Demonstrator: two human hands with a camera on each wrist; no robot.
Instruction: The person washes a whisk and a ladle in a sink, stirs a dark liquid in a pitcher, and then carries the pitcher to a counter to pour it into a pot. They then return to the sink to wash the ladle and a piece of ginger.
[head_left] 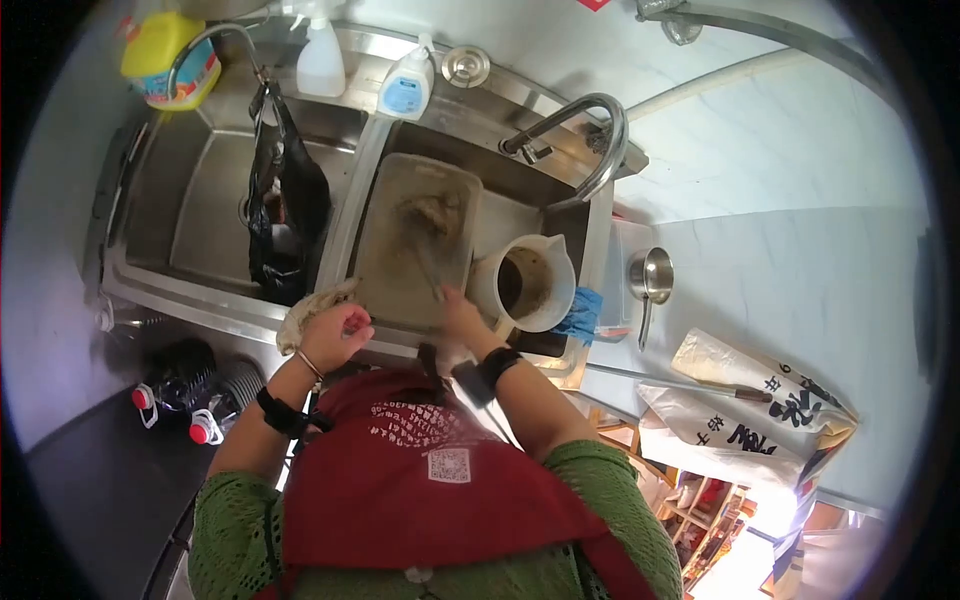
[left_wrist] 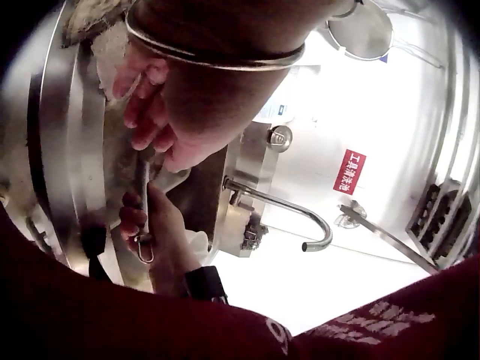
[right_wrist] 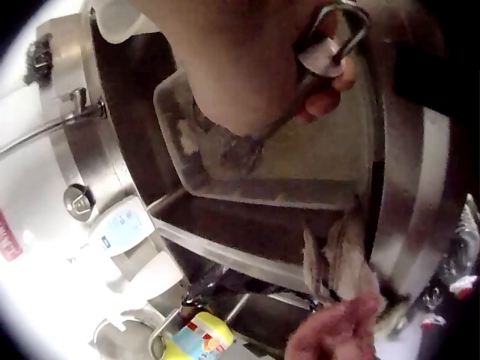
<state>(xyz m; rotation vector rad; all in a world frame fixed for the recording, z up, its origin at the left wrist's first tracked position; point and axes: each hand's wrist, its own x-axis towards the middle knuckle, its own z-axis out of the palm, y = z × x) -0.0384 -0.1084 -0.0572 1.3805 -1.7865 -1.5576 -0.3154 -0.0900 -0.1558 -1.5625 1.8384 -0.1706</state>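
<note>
Gripping the metal utensil (right_wrist: 283, 118) with our right hand (head_left: 462, 320), likely for reach into the tub (head_left: 430, 165); our left hand (head_left: 335, 337) hangs loosely curled.

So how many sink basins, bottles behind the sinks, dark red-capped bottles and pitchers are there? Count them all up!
Sink basins: 2
Bottles behind the sinks: 3
Dark red-capped bottles: 2
Pitchers: 1
Total: 8
</note>
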